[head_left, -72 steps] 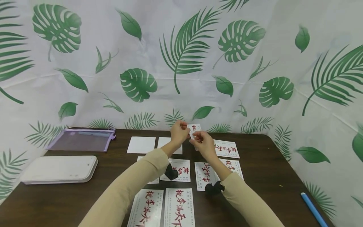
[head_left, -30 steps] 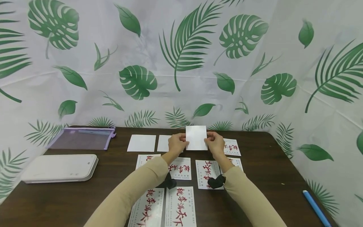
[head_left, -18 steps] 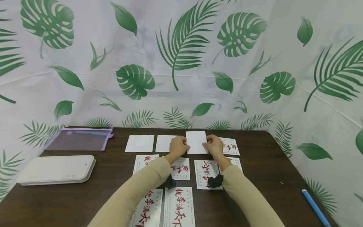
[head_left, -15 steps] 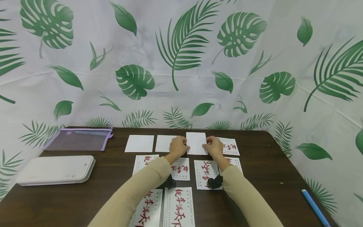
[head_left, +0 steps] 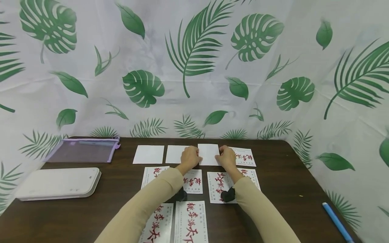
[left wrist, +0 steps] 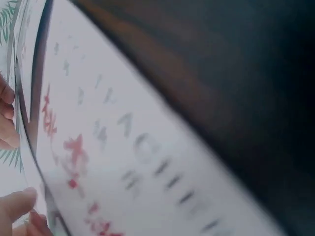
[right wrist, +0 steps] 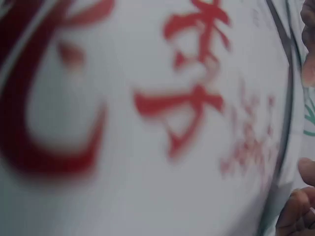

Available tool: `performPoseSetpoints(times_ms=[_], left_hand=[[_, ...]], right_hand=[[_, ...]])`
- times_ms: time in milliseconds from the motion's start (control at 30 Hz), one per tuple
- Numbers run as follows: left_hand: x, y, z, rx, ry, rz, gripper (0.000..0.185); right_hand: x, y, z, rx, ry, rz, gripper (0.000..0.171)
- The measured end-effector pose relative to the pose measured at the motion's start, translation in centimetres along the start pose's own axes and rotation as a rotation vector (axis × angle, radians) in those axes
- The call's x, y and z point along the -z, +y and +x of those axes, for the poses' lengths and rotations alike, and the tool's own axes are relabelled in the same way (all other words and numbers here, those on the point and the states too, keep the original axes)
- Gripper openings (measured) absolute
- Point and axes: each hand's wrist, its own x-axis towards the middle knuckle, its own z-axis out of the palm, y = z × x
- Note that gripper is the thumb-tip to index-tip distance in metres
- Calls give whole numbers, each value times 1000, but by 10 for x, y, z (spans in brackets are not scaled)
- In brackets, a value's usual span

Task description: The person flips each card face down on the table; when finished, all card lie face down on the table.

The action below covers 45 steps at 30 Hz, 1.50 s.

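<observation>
Blank white card (head_left: pixel 208 154) sits low at the table's (head_left: pixel 288 182) far edge, roughly mid-width, white side up. Can't tell if it's flat on the wood or just above it.

Left hand (head_left: pixel 189 157) pinches the card's left edge, fingers curled. Right hand (head_left: pixel 227 157) pinches the right edge the same way. Both hands have hold of this one card only.

Far row, left of the held card: two more blank cards, one (head_left: pixel 148 154) further left, one (head_left: pixel 175 154) just beside the left hand and partly behind it. Right of the held card: a printed card with red characters (head_left: pixel 245 157), just beside the right hand.

Next row toward the near edge: four printed cards, partly covered by the beige sleeves (head_left: pixel 146 206). One of them (head_left: pixel 216 182) lies under the right wrist. Near edge: two larger printed cards side by side, the right one (head_left: pixel 191 222) fully showing.

Far left corner: purple mesh zip pouch (head_left: pixel 81 150). Left edge, nearer: flat white device (head_left: pixel 57 182). Near right corner: blue pen (head_left: pixel 335 221).

Wrist views are too close and blurred: only red print on white, fingertips at the frame edges.
</observation>
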Motion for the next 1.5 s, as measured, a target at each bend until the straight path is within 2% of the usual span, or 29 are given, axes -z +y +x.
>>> performPoseSetpoints(times_ms=[67,100,167,267,333,467,667,833,1133,1200,1333,1500], left_hand=[[1,2,1,-28,3,-6,13],[2,4,2,-49,6,-18,15],[4,9,6,-104,3,-71,30],[6,20,11,-164,-42,-169,42],[6,27,11,-155,-97,-234,43],[-2,37,9,-96,-189,-332,47],[-20,50,8,-80,-243,-406,50],[-30,59,11,-60,-240,-404,51],[-42,69,17,-27,-236,-330,54],[-45,69,18,-33,-228,-296,50],[-52,71,20,-73,-197,-208,21],[-60,74,21,-119,-158,-91,26]], right_hand=[[3,3,2,17,10,12,32],[7,5,4,18,20,32,32],[17,9,9,15,53,82,29],[36,21,18,-18,105,154,25],[47,33,21,-64,116,176,24],[59,60,21,-167,101,183,27],[72,84,21,-237,104,182,29],[79,91,23,-242,42,215,34],[76,104,30,-221,-31,159,40],[75,104,32,-209,-44,146,41],[74,103,33,-208,-64,120,42],[76,105,36,-225,-80,96,42]])
